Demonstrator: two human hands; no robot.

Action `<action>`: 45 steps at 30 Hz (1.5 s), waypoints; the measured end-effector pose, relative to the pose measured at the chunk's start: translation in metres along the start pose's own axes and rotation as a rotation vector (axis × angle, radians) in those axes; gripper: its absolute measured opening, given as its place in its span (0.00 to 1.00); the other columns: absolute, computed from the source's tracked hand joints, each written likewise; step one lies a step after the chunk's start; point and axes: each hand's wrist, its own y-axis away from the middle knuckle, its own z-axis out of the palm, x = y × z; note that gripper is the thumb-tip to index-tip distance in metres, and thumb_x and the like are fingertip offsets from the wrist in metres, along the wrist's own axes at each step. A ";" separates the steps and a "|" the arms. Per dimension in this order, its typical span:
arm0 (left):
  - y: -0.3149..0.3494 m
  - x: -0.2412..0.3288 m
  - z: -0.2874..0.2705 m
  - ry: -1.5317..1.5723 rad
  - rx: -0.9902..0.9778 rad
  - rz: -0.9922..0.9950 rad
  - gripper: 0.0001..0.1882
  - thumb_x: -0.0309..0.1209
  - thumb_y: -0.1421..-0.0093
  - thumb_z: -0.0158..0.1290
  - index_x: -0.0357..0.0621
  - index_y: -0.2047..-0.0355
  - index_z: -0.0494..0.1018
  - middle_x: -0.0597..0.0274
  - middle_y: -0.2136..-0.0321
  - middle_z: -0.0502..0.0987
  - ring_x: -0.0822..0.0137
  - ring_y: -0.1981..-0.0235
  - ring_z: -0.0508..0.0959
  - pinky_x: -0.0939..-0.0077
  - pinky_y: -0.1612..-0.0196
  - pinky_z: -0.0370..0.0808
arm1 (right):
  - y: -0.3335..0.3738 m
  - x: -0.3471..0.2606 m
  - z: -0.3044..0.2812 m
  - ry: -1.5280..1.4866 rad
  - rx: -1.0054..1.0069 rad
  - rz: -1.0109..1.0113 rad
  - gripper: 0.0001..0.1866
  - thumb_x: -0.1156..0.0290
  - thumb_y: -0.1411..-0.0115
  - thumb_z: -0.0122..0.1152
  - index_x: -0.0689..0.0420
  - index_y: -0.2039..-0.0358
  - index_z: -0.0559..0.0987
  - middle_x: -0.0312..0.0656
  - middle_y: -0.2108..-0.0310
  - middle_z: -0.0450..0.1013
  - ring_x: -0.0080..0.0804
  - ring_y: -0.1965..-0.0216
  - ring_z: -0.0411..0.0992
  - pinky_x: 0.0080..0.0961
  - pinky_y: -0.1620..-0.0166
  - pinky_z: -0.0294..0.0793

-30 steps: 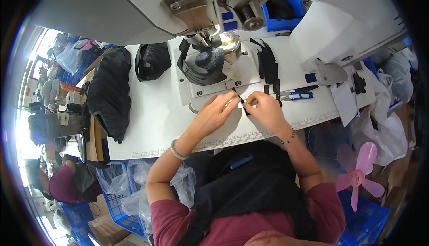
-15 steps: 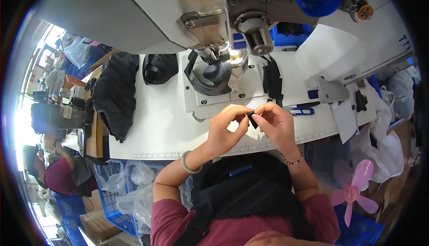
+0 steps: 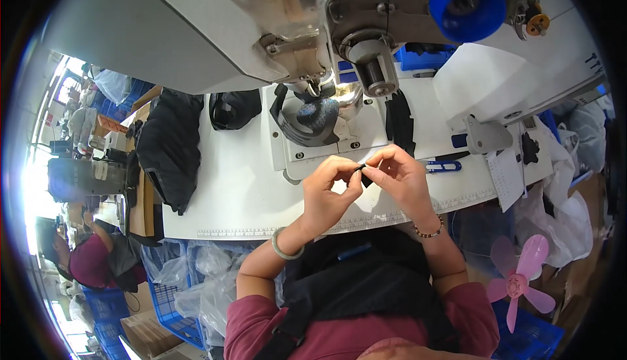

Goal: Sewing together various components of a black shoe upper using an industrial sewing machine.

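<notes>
Both hands meet over the front of the white sewing table, pinching one small black strip (image 3: 366,180) between thumbs and fingertips. My left hand (image 3: 331,187), below a pale bangle, grips its left end. My right hand (image 3: 400,180), with a beaded bracelet at the wrist, holds the other side. Fingers cover most of the strip, so its exact kind is hidden. Just beyond, a black and grey curved fabric piece (image 3: 315,123) sits beneath the needle area of the sewing machine (image 3: 307,56).
Black strips (image 3: 400,123) lie right of the machine plate, near blue thread snips (image 3: 443,166). Black fabric pieces (image 3: 171,147) rest at the table's left. A pink fan (image 3: 516,285) stands low right. Blue crates (image 3: 171,308) with clear plastic bags are lower left. Another person (image 3: 91,259) sits far left.
The black strip now appears folded or pinched closer between the fingertips, with less of it showing. My hands stay nearly in place; the whole view has shifted slightly.
</notes>
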 end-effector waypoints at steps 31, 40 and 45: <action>-0.087 0.072 -0.078 0.159 -0.021 -0.310 0.05 0.25 0.45 0.52 0.34 0.72 0.72 0.66 0.81 0.72 0.80 0.82 0.71 0.88 0.82 0.66 | -0.047 -0.047 0.054 -0.312 -0.011 0.105 0.11 0.72 0.39 0.51 0.58 0.64 0.58 0.39 0.72 0.66 0.26 0.80 0.75 0.13 0.88 0.65; -0.087 0.053 -0.067 0.197 0.013 -0.459 0.06 0.26 0.46 0.52 0.35 0.75 0.70 0.66 0.83 0.71 0.79 0.85 0.70 0.89 0.87 0.63 | -0.060 -0.007 0.051 0.176 0.117 -0.409 0.13 0.79 0.43 0.55 0.57 0.73 0.58 0.30 0.83 0.58 0.11 0.84 0.54 0.14 0.82 0.55; -0.090 0.050 -0.072 0.270 -0.005 -0.502 0.06 0.26 0.46 0.52 0.35 0.75 0.70 0.65 0.82 0.71 0.78 0.85 0.70 0.87 0.87 0.64 | -0.056 -0.008 0.052 0.256 0.146 -0.536 0.10 0.82 0.44 0.56 0.60 0.61 0.68 0.37 0.77 0.69 0.16 0.81 0.67 0.17 0.79 0.66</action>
